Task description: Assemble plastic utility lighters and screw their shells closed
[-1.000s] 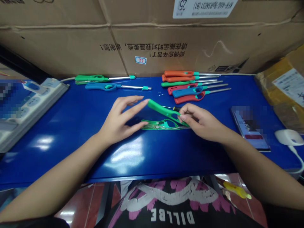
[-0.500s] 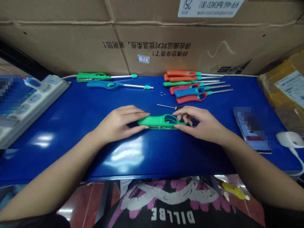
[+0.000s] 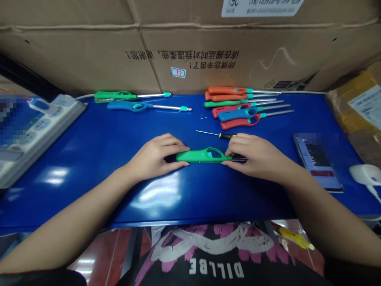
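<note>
Lighter, green-bodied, rests pinched by left hand and right hand.

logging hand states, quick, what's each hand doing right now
Left hand: closed, holding the handle end of the nearest green lighter.
Right hand: closed, grip on that lighter's other end.

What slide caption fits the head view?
Left hand and right hand hold opposite ends of a curved green plastic lighter handle at a glossy blue table.
</note>
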`<state>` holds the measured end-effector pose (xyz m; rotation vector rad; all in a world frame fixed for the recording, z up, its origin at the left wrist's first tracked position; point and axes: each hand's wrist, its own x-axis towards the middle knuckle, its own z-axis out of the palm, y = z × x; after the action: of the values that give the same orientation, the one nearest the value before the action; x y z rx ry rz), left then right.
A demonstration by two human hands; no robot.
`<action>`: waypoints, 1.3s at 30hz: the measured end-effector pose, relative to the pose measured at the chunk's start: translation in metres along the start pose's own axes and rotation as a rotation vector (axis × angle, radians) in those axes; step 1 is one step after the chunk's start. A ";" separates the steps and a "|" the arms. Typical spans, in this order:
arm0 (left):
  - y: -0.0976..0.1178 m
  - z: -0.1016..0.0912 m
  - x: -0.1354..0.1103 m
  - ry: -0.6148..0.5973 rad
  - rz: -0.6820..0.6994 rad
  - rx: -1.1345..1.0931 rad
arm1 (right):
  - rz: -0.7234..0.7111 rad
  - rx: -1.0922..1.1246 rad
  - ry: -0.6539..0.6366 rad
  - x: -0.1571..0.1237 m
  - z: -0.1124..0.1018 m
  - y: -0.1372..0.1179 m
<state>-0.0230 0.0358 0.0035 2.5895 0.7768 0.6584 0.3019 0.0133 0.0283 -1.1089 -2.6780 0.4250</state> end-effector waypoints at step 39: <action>0.027 0.010 -0.007 0.005 0.121 0.484 | -0.099 -0.424 0.055 0.000 0.006 -0.013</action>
<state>-0.0119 0.0087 0.0053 3.0935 0.8744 0.5646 0.2913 0.0033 0.0267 -1.0592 -2.8309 -0.1996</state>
